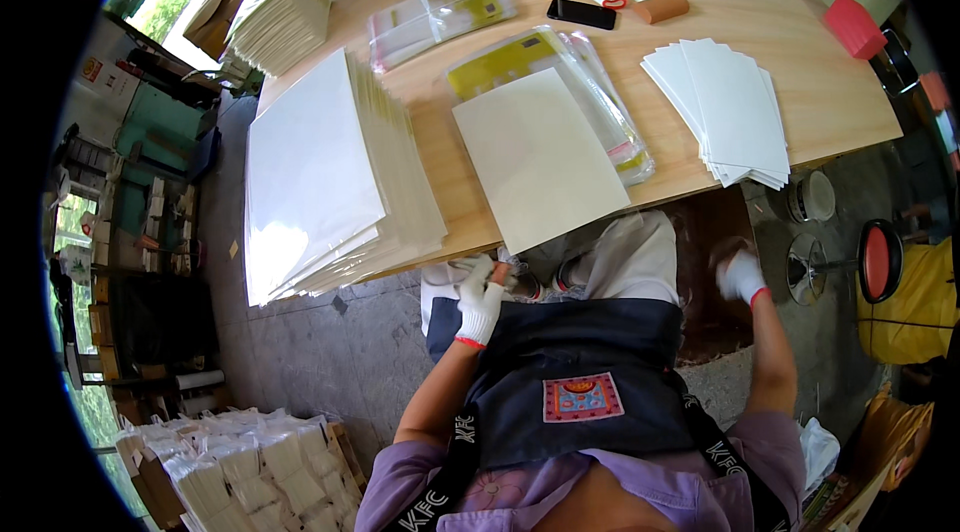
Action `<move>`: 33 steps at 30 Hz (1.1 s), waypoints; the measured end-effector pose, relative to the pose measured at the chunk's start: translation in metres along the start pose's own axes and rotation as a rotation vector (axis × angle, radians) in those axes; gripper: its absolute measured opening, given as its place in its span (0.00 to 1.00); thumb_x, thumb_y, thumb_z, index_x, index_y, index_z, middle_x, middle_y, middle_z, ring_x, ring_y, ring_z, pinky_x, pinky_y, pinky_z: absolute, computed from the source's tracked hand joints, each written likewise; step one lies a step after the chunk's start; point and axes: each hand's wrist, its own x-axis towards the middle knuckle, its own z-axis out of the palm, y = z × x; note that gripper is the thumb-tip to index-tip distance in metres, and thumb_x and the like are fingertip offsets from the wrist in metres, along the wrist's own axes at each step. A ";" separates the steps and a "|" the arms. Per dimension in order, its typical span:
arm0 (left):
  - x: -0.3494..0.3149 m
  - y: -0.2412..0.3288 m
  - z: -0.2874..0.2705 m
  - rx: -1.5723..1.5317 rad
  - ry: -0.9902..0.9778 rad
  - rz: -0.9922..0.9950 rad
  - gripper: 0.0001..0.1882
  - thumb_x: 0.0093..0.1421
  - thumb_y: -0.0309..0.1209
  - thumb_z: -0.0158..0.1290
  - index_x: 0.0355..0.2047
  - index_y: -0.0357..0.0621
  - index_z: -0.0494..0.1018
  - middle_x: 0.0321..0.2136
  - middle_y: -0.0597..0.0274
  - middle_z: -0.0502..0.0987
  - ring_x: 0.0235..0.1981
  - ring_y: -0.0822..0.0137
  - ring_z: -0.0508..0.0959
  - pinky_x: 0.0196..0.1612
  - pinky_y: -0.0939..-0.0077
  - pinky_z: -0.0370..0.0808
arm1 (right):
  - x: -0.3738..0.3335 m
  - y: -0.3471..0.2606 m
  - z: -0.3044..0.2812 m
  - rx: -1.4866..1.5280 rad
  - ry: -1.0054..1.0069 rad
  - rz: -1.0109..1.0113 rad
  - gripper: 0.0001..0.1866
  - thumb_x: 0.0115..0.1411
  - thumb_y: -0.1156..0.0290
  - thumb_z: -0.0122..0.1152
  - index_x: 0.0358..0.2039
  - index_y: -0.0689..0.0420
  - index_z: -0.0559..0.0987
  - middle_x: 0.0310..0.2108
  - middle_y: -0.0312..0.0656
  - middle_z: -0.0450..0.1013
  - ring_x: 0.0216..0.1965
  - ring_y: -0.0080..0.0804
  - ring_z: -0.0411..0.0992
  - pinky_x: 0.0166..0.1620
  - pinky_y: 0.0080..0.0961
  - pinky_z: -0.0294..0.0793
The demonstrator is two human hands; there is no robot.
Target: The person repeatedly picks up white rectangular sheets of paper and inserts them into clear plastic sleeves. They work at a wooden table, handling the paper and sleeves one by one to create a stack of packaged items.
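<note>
Wooden table [820, 107], cream sheet [545, 162] lying near its edge.
From afar I logged the sheet's long axis running away, leaning left; it lay ahead of the left hand [480, 304], ahead-left of the right hand [739, 273]. Left was nearer, fingers loosely parted, no hold visible; right blurred, opening and grip I couldn't tell.

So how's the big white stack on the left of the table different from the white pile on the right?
The left stack is far thicker, while the right pile is thin. The left stack's sheets look larger; the right pile's are smaller and narrower. The left stack's top is glossy with bright glare, whereas the right pile looks matte. Both are whitish and lie on the wooden table.
</note>
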 end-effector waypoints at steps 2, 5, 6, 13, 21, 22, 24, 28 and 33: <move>0.003 -0.015 0.000 0.325 0.182 0.300 0.09 0.49 0.24 0.56 0.33 0.43 0.74 0.31 0.59 0.75 0.30 0.62 0.76 0.32 0.73 0.72 | -0.027 -0.001 0.006 -0.853 -0.245 0.098 0.12 0.54 0.65 0.50 0.34 0.58 0.76 0.36 0.46 0.71 0.36 0.39 0.70 0.39 0.33 0.71; 0.015 0.000 0.006 0.620 0.204 0.630 0.12 0.44 0.24 0.57 0.32 0.47 0.75 0.36 0.59 0.74 0.33 0.57 0.74 0.32 0.70 0.72 | -0.069 -0.069 0.065 -1.701 -0.531 0.136 0.16 0.51 0.63 0.51 0.37 0.56 0.78 0.37 0.52 0.74 0.40 0.47 0.72 0.42 0.39 0.72; 0.020 -0.001 0.009 0.578 0.201 0.678 0.11 0.42 0.26 0.58 0.29 0.49 0.75 0.37 0.61 0.74 0.33 0.57 0.73 0.31 0.67 0.71 | -0.074 -0.095 0.088 -1.463 -0.258 -0.175 0.14 0.48 0.61 0.54 0.31 0.56 0.77 0.30 0.51 0.74 0.35 0.49 0.72 0.37 0.42 0.72; 0.028 0.004 0.002 0.495 0.171 0.629 0.05 0.45 0.28 0.59 0.25 0.46 0.76 0.29 0.61 0.73 0.28 0.59 0.71 0.27 0.70 0.67 | -0.078 -0.193 0.206 -0.979 -0.120 -0.915 0.18 0.45 0.65 0.63 0.38 0.51 0.72 0.38 0.39 0.69 0.41 0.38 0.68 0.44 0.33 0.67; 0.012 0.003 0.015 -0.906 0.270 -0.250 0.15 0.56 0.23 0.51 0.45 0.41 0.66 0.29 0.63 0.73 0.29 0.71 0.73 0.28 0.80 0.70 | -0.068 -0.153 0.227 -0.509 0.047 -0.451 0.15 0.55 0.59 0.55 0.24 0.58 0.72 0.18 0.44 0.72 0.18 0.37 0.70 0.25 0.27 0.68; 0.015 0.004 0.011 -1.079 0.255 -0.287 0.16 0.56 0.23 0.51 0.46 0.41 0.65 0.32 0.63 0.74 0.30 0.70 0.74 0.29 0.80 0.72 | -0.066 -0.151 0.226 -0.394 -0.023 -0.323 0.16 0.56 0.58 0.54 0.24 0.58 0.72 0.17 0.43 0.71 0.17 0.33 0.70 0.23 0.25 0.68; 0.011 0.018 0.003 -0.970 0.162 -0.255 0.16 0.56 0.22 0.50 0.46 0.39 0.65 0.35 0.62 0.74 0.33 0.70 0.75 0.32 0.79 0.73 | -0.070 -0.150 0.225 -0.216 -0.180 -0.131 0.19 0.59 0.53 0.51 0.24 0.58 0.72 0.16 0.36 0.71 0.14 0.20 0.68 0.17 0.19 0.64; 0.004 0.091 -0.029 -0.411 0.035 -0.098 0.18 0.57 0.26 0.51 0.48 0.36 0.66 0.33 0.66 0.73 0.33 0.76 0.72 0.34 0.84 0.69 | -0.061 -0.102 0.243 0.223 -0.447 -0.142 0.08 0.59 0.65 0.54 0.29 0.56 0.73 0.20 0.32 0.70 0.18 0.19 0.67 0.20 0.15 0.64; -0.041 0.153 -0.104 -0.101 0.134 0.117 0.20 0.53 0.27 0.53 0.47 0.36 0.68 0.28 0.67 0.69 0.26 0.80 0.68 0.29 0.85 0.67 | -0.092 -0.173 0.286 0.367 -0.870 -0.045 0.11 0.61 0.62 0.52 0.30 0.56 0.72 0.18 0.32 0.68 0.16 0.18 0.64 0.18 0.14 0.61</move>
